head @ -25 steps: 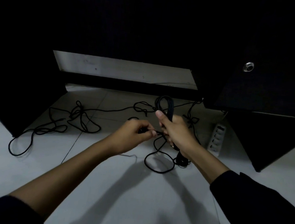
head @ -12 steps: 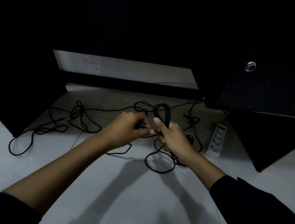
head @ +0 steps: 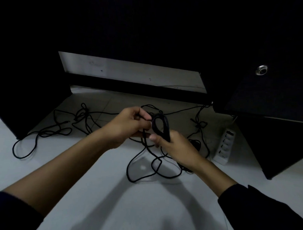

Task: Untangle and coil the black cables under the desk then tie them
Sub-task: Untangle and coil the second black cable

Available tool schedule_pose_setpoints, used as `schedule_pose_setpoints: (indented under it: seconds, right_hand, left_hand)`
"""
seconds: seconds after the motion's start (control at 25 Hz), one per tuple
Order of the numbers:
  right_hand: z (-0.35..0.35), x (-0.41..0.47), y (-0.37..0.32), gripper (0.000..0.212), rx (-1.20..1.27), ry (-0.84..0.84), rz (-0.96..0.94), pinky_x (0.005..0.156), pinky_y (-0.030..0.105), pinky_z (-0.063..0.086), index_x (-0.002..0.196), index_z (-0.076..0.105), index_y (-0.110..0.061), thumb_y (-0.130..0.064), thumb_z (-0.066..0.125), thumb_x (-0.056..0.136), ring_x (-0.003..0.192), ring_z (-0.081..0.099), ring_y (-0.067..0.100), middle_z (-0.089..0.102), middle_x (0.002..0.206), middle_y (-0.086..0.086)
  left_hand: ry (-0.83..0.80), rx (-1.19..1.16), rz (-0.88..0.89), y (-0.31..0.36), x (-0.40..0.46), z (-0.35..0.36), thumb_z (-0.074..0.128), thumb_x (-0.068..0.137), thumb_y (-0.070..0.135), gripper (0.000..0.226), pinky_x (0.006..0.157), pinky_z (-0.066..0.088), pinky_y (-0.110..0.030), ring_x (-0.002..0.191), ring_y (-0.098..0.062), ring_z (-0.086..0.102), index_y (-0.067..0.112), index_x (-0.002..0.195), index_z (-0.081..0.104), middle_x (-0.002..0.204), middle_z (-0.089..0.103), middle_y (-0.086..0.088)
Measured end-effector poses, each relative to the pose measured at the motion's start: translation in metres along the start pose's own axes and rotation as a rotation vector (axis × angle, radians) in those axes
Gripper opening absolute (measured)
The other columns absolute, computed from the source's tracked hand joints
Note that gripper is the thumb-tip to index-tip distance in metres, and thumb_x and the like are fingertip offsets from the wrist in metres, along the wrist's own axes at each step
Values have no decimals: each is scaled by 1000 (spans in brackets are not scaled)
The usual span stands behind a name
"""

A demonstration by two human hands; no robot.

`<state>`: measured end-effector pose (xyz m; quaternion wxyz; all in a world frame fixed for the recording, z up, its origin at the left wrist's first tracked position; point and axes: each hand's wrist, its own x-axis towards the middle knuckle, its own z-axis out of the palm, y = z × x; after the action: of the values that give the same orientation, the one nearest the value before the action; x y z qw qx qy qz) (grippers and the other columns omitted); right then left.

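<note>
While we log this moment, both hands sit at mid-frame over the pale floor [head: 41, 162], so we note the geometry first.

Coil position: the cable coil [head: 161, 126] stands upright at centre frame, long axis roughly vertical, loop end up, tail end down.
Right hand: the right hand [head: 176, 148] grips the coil's lower part, fingers curled round the bundle, thumb laid across it.
Left hand: the left hand [head: 129, 127] is curled on a strand just left of the coil, touching its loop; we judge it is feeding the next turn.
Key relation: the slack cable [head: 145, 168] drops straight below the hands and loops on the floor at lower centre; the next wrap must draw up from there.
Remaining tangle: the loose cables [head: 60, 128] lie well apart at middle left, a knotted bunch [head: 199, 124] to the right of the hands.
Bystander: a power strip [head: 224, 147] lies at right.
Hard to read: the left fingertips are hidden, the turn count in the coil is unclear, and the desk interior at top is black.
</note>
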<state>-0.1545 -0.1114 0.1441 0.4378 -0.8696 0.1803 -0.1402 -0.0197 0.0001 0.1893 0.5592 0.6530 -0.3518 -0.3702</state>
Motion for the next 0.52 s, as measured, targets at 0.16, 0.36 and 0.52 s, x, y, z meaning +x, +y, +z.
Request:
schedule_pose_setpoints:
  seconds: [0.16,0.36,0.52]
  right_hand:
    - [7,-3,-1,25,76,-30,28,69,9,43,109,65,-26,-40,64,89,80,62,-10,69,85,-22]
    - [11,-6,-9,16,300,-56,32,43,5,35,82,55,-12,-16,55,97,41,48,-3,55,63,-1]
    - [10,-4,-4,28,345,-23,89,38,15,27,73,45,-12,-22,58,96,40,33,1,38,52,-10]
  left_hand:
    - [81,-102,-54,4,1,9,59,88,-5,11,60,60,-24,68,-19,64,4,90,52,83,61,-15]
    - [111,-31,-59,1,6,13,58,89,-2,11,72,57,-27,78,-20,60,7,88,52,88,58,-12]
    - [147,167,39,-2,10,7,59,89,8,15,91,48,-31,99,-19,58,17,101,57,109,58,-8]
